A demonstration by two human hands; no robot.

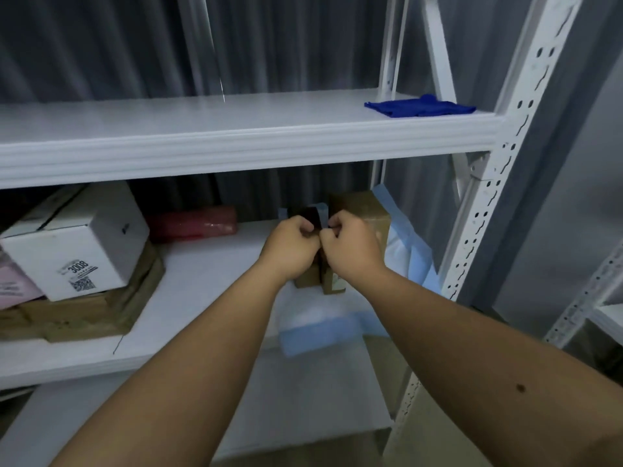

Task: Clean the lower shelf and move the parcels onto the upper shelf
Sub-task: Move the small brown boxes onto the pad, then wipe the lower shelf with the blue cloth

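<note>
Both my hands reach into the lower shelf (209,284) at its right side. My left hand (291,249) and my right hand (352,249) are curled side by side, gripping the near top edge of upright brown parcels (365,210). A narrower brown parcel (308,278) shows below my left hand; which parcel each hand holds is hidden by the fingers. A light blue bag (320,328) lies under and behind them. A dark blue cloth (419,106) lies on the upper shelf (209,129) at the right.
On the left of the lower shelf a white box (77,244) rests on a flat brown parcel (87,315), with a pink parcel (13,288) beside it. A red wrapped parcel (192,222) lies at the back. The white upright post (499,170) stands right.
</note>
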